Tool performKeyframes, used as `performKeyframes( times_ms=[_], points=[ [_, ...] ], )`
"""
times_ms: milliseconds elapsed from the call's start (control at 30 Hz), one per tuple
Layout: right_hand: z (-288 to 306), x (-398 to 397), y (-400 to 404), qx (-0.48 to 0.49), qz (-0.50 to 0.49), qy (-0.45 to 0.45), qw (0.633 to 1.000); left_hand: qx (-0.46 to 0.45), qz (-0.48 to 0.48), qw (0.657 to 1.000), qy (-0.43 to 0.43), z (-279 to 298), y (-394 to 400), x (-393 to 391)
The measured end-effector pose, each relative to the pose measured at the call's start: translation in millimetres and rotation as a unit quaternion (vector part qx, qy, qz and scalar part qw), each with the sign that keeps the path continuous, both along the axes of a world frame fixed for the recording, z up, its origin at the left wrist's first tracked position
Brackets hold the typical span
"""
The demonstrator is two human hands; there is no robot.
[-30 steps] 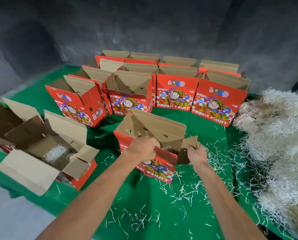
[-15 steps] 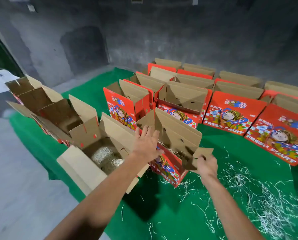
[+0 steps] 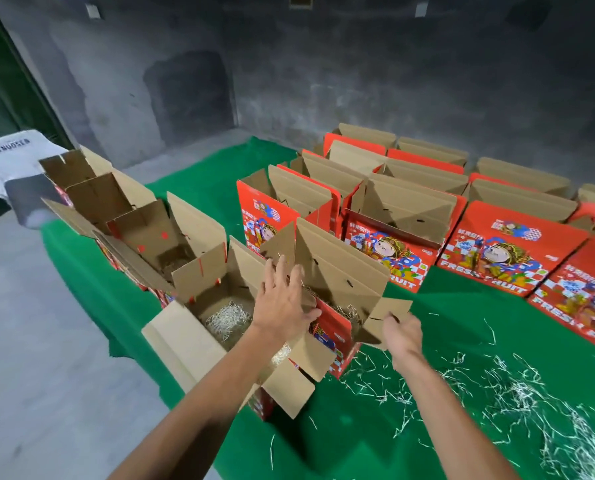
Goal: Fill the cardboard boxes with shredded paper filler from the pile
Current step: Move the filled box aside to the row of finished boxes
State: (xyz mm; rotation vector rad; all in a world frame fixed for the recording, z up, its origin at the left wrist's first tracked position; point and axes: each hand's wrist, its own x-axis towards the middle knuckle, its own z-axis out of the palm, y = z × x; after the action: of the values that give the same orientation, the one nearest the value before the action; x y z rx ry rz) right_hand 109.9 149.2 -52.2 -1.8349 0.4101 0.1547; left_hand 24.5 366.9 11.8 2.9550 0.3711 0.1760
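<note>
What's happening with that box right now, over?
Left hand open against box; right hand pinching its side flap. Filler inside. Filled box alongside, nothing blocking.

A green cloth (image 3: pixel 462 427) bears open red boxes (image 3: pixel 510 244) and scattered paper shreds (image 3: pixel 517 393).

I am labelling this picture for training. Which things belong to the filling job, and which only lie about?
Job:
- box in hand
- left hand, right hand
- filled box beside it
- empty red boxes

Lying about:
- loose shreds on green cloth
- white cloth far left
</note>
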Motion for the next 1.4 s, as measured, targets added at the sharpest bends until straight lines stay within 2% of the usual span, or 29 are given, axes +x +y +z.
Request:
performKeyframes(
  times_ms=[100,300,433,533,633,733,800,867,900,967,1100,1233,1400],
  points=[
    [0,6,19,0.024,0.013,0.009,1.0,0.008,-0.012,1.0,-0.009,-6,7,-1],
    [0,19,61,0.032,0.04,0.016,0.999,0.105,-0.093,0.989,-0.049,-5,5,3],
    [7,25,92,0.029,0.08,0.023,0.996,0.067,-0.113,0.989,-0.064,3,6,12],
    [11,33,101,0.065,0.105,0.055,0.991,0.033,-0.119,0.989,-0.075,7,11,21],
    [10,35,103,0.082,0.069,0.037,0.994,0.044,-0.121,0.991,-0.037,9,18,29],
    [3,31,102,0.071,0.01,0.028,0.997,-0.03,-0.1,0.994,-0.041,10,25,34],
    [-2,28,101,0.092,-0.024,0.031,0.995,-0.075,-0.057,0.991,-0.096,11,38,36],
    [-4,26,103,0.101,-0.041,0.03,0.994,-0.055,0.015,0.986,-0.159,11,58,42],
    [-5,26,105,0.106,-0.038,0.032,0.993,-0.042,0.053,0.984,-0.162,12,69,45],
    [-5,29,113,0.115,-0.023,0.042,0.992,-0.035,0.091,0.986,-0.132,12,88,51],
    [2,33,133,0.129,0.007,0.052,0.99,-0.031,0.041,0.994,-0.097,13,98,63],
    [12,42,151,0.134,0.068,0.1,0.984,-0.047,-0.009,0.997,-0.058,20,96,78],
    [21,55,169,0.197,0.124,0.144,0.962,-0.048,-0.004,0.997,-0.057,29,98,104]
  ],
)
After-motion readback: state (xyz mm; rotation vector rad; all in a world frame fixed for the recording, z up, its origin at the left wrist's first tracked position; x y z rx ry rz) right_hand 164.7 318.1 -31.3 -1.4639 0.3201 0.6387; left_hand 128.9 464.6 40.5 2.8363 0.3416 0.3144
